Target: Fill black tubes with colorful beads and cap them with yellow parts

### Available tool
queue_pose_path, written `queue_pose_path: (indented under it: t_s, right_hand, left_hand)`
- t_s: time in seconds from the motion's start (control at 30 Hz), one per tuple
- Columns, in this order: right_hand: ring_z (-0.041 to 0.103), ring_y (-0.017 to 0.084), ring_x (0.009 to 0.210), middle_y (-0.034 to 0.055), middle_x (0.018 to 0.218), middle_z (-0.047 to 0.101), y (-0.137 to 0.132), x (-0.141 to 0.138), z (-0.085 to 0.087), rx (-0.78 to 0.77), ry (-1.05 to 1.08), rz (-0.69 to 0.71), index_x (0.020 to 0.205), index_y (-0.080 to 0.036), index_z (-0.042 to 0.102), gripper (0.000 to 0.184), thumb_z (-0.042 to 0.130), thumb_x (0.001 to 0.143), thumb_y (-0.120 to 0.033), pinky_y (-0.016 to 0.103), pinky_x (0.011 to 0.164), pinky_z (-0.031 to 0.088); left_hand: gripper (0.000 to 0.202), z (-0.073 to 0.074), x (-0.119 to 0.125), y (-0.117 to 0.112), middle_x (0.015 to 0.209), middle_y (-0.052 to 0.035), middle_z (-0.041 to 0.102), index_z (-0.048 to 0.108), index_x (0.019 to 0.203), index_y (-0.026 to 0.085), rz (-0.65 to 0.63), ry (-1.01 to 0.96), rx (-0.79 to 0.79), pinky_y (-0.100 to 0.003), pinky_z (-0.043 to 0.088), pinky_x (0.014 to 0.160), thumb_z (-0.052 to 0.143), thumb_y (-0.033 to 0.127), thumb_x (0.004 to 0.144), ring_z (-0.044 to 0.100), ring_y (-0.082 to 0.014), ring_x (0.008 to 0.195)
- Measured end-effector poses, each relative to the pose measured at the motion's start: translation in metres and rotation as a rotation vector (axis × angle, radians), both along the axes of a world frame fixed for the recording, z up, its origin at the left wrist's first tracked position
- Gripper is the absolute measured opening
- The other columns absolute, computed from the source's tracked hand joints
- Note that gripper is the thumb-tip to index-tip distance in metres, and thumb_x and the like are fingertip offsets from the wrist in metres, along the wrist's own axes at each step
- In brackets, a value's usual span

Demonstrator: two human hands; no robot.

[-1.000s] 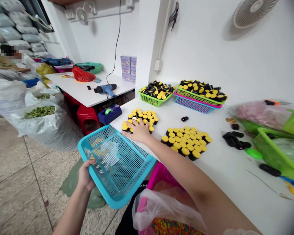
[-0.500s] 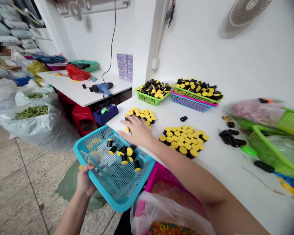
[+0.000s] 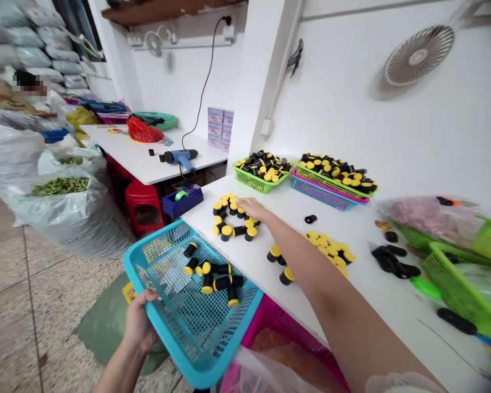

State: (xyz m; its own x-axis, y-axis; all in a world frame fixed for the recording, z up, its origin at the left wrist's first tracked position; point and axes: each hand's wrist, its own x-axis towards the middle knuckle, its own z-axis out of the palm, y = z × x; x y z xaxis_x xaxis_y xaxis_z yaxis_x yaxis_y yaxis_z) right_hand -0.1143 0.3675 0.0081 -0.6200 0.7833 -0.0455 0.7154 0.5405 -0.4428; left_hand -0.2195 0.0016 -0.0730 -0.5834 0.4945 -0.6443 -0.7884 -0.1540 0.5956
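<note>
My left hand [image 3: 141, 325] grips the near rim of a turquoise mesh basket [image 3: 167, 256], held tilted against the white table's edge [image 3: 229, 254]. Several black vials with yellow caps [image 3: 215, 275] lie inside it. My right hand [image 3: 249, 207] reaches over the table, fingers stretched flat behind a loose cluster of the same yellow-capped vials [image 3: 231, 218]. A second group of vials [image 3: 327, 248] stands to the right, partly hidden by my forearm.
Green [image 3: 262, 174] and stacked green, pink and blue baskets [image 3: 331, 185] full of vials sit by the wall. Black parts [image 3: 393, 259] and green baskets [image 3: 462, 278] lie right. A pink basket [image 3: 278, 333] sits below the table edge. Another table holds a heat gun [image 3: 180, 157]; a person is far left.
My right hand swept vials off the table edge into the turquoise basket, then reached back behind the thinned left cluster. The basket went from empty to holding several vials.
</note>
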Motion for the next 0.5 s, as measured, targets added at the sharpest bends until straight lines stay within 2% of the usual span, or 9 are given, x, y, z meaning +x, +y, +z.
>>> queue_pose_path:
  t_s: [0.13,0.33,0.5]
  right_hand:
    - [0.045,0.035,0.13,0.0103,0.147,0.044,-0.033,0.0,-0.005,-0.012,0.02,0.0,0.137,-0.03,0.052,0.059,0.039,0.089,-0.061,0.051,0.109,0.034]
    - [0.045,0.037,0.128,0.0043,0.148,0.042,-0.112,0.005,-0.008,-0.003,0.079,0.052,0.137,-0.036,0.05,0.056,0.037,0.09,-0.063,0.052,0.103,0.04]
    - [0.046,0.036,0.129,0.0064,0.15,0.038,-0.178,0.008,-0.009,-0.064,0.152,0.218,0.142,-0.037,0.045,0.055,0.036,0.093,-0.061,0.054,0.103,0.04]
  left_hand:
    - [0.025,0.003,0.002,-0.001,0.057,-0.003,0.064,0.061,0.077,0.014,0.012,0.005,0.012,-0.038,0.058,0.057,0.053,0.012,0.053,0.058,-0.0178,0.046]
    - [0.024,0.007,0.002,0.0,0.057,-0.0024,0.064,0.059,0.076,0.015,0.018,0.025,0.016,-0.038,0.059,0.058,0.053,0.01,0.053,0.058,-0.0177,0.046]
    - [0.024,0.011,0.004,0.001,0.057,-0.0024,0.065,0.06,0.076,0.015,0.028,0.02,0.019,-0.036,0.058,0.058,0.051,0.009,0.054,0.058,-0.0169,0.045]
